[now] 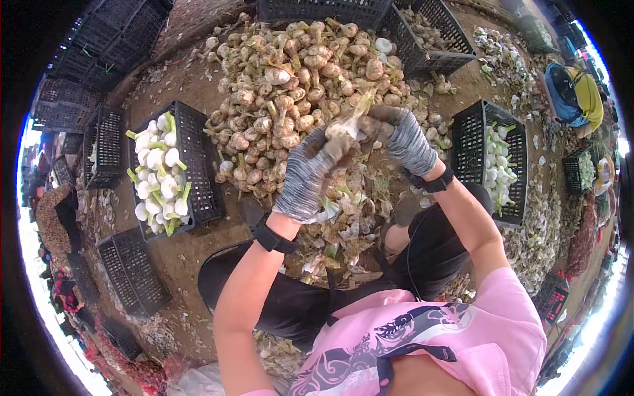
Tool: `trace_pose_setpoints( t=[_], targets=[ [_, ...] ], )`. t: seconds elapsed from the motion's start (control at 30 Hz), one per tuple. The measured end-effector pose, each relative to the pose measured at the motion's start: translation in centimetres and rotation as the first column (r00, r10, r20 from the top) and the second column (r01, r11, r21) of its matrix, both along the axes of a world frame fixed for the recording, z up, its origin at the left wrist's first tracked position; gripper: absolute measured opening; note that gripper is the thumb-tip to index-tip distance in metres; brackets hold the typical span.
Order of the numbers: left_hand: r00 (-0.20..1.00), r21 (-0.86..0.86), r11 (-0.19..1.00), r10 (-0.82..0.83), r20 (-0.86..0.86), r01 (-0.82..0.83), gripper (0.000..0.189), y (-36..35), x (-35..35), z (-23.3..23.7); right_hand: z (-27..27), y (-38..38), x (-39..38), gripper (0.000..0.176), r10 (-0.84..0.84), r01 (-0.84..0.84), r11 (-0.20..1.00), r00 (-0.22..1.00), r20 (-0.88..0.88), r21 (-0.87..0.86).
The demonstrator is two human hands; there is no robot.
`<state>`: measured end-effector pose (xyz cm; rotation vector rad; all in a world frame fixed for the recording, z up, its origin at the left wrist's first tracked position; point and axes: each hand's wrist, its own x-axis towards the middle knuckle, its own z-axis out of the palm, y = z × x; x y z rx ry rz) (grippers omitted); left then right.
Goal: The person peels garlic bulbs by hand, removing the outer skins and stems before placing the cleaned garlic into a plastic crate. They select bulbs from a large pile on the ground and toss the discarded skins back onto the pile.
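Note:
A garlic bulb [341,129] with its stem pointing up and to the right is in front of me, above the near edge of the garlic heap. My left hand [309,170], in a grey striped glove with dirty fingers, is closed around the lower left of the bulb. My right hand [401,137], gloved the same way, has its fingers pressed together at the bulb's right side by the stem. Pale skin shows between the two hands. Exactly what the right fingertips pinch is hidden. Behind the hands lies a large heap of unpeeled garlic [290,99].
A black crate of cleaned white garlic [191,158] stands at left, another black crate [465,142] at right. An open crate [422,56] sits behind the heap. Loose skins [337,244] litter the ground between my legs. An overturned crate [134,272] lies lower left.

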<state>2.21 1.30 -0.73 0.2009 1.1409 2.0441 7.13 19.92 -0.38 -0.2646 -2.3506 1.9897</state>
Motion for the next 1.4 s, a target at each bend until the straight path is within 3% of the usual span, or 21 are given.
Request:
trace_pose_setpoints(
  t=[0.2, 0.4, 0.43, 0.5, 0.53, 0.6, 0.67, 0.73, 0.8, 0.83, 0.9, 0.93, 1.0, 1.07, 1.13, 1.17, 1.23, 1.27, 1.3, 1.33, 1.4],
  targets=[
    [0.916, -0.057, 0.998, -0.014, 0.402, 0.041, 0.041, -0.2, -0.9, -0.5, 0.3, -1.4, 0.7, 0.025, 0.041, -0.043, 0.997, 0.999, -0.033, -0.058],
    [0.872, -0.329, 0.930, 0.019, 0.490, 0.164, 0.047, -0.2, -2.0, -1.8, 1.9, -3.5, 1.4, 0.021, 0.156, -0.101, 0.939, 0.977, 0.144, -0.329],
    [0.961, -0.382, 0.924, 0.097, 0.257, 0.009, 0.043, 0.1, -2.1, -2.1, 0.5, -3.3, 1.3, 0.019, 0.092, -0.092, 0.992, 0.996, -0.012, -0.084],
    [0.925, -0.315, 0.894, 0.220, -0.309, -0.318, 0.031, 0.1, -2.1, -2.1, -0.1, -3.2, 1.2, 0.020, 0.035, -0.040, 0.990, 0.999, -0.042, -0.132],
    [0.925, -0.314, 0.895, 0.220, -0.310, -0.318, 0.031, 0.0, -1.7, -1.7, -0.5, -3.1, 1.2, 0.021, -0.022, 0.010, 0.984, 0.998, -0.065, -0.180],
    [0.782, -0.213, 0.929, 0.114, -0.613, -0.303, 0.030, -0.1, -1.1, -0.3, -1.8, -2.7, 1.0, 0.022, -0.045, 0.037, 0.970, 0.999, -0.030, -0.238],
    [0.730, -0.312, 0.905, -0.001, -0.683, -0.290, 0.028, -0.1, -1.1, 0.2, -2.6, -2.5, 1.1, 0.024, -0.095, 0.101, 0.994, 0.984, -0.154, 0.034],
    [0.818, -0.409, 0.870, -0.013, -0.575, -0.273, 0.027, 0.0, -1.2, 0.3, -3.4, -2.4, 1.0, 0.025, -0.092, 0.098, 0.995, 0.978, -0.187, 0.024],
    [0.898, -0.301, 0.938, 0.022, -0.440, -0.170, 0.025, -0.2, -1.5, 0.2, -3.2, -2.2, 0.9, 0.026, -0.089, 0.095, 0.995, 0.971, -0.222, 0.014],
    [0.892, -0.272, 0.949, 0.022, -0.451, -0.161, 0.025, -0.3, -1.8, -0.1, -2.1, -2.0, 0.9, 0.025, -0.145, 0.132, 0.977, 0.987, -0.068, -0.167],
    [0.902, -0.230, 0.964, 0.021, -0.431, -0.133, 0.022, -0.4, -1.9, 0.1, 0.7, -1.6, 0.8, 0.020, -0.108, 0.158, 0.825, 0.986, 0.123, -0.542],
    [0.902, -0.232, 0.964, 0.017, -0.431, -0.129, 0.022, -0.4, -1.8, 0.6, 0.2, -1.1, 0.7, 0.020, -0.111, 0.161, 0.824, 0.986, 0.123, -0.543],
    [0.921, -0.187, 0.980, -0.018, -0.390, -0.060, 0.022, -0.6, -1.5, 1.6, -1.4, 0.3, 0.5, 0.014, -0.045, 0.152, 0.281, 0.988, 0.145, -0.948],
    [0.929, -0.168, 0.983, -0.001, -0.370, -0.066, 0.022, -0.7, -1.5, 1.6, -1.9, 1.5, 0.5, 0.013, -0.031, 0.160, 0.256, 0.987, 0.158, -0.953],
    [0.936, -0.149, 0.986, 0.019, -0.350, -0.076, 0.022, -0.8, -1.7, 1.5, -1.9, 2.1, 0.3, 0.014, -0.048, 0.144, 0.066, 0.989, 0.141, -0.987],
    [0.936, -0.163, 0.983, 0.022, -0.351, -0.085, 0.023, -0.9, -1.9, 1.4, -1.7, 2.3, 0.4, 0.014, -0.047, 0.144, 0.066, 0.989, 0.141, -0.987],
    [0.936, -0.177, 0.980, 0.026, -0.351, -0.093, 0.023, -0.8, -1.9, 1.4, 0.4, 2.3, 0.6, 0.030, -0.058, 0.142, 0.723, 0.988, 0.145, -0.676],
    [0.919, -0.188, 0.976, 0.032, -0.392, -0.114, 0.023, -0.8, -1.8, 1.5, 0.9, 2.3, 0.6, 0.041, -0.064, 0.114, 0.923, 0.987, 0.145, -0.367],
    [0.900, -0.198, 0.971, 0.039, -0.434, -0.137, 0.024, -0.7, -1.8, 1.6, 0.3, 1.4, -0.1, 0.054, -0.043, 0.031, 0.997, 0.983, -0.179, -0.067],
    [0.899, -0.197, 0.970, 0.041, -0.436, -0.140, 0.024, -0.6, -1.9, 1.4, 0.4, 1.0, -0.1, 0.054, -0.041, 0.029, 0.997, 0.983, -0.182, -0.066],
    [0.802, -0.207, 0.958, 0.039, -0.595, -0.200, 0.024, -0.4, -1.8, 0.8, 1.0, -0.8, 1.0, 0.054, 0.042, 0.041, 0.963, 0.954, -0.298, 0.266]
  ],
)
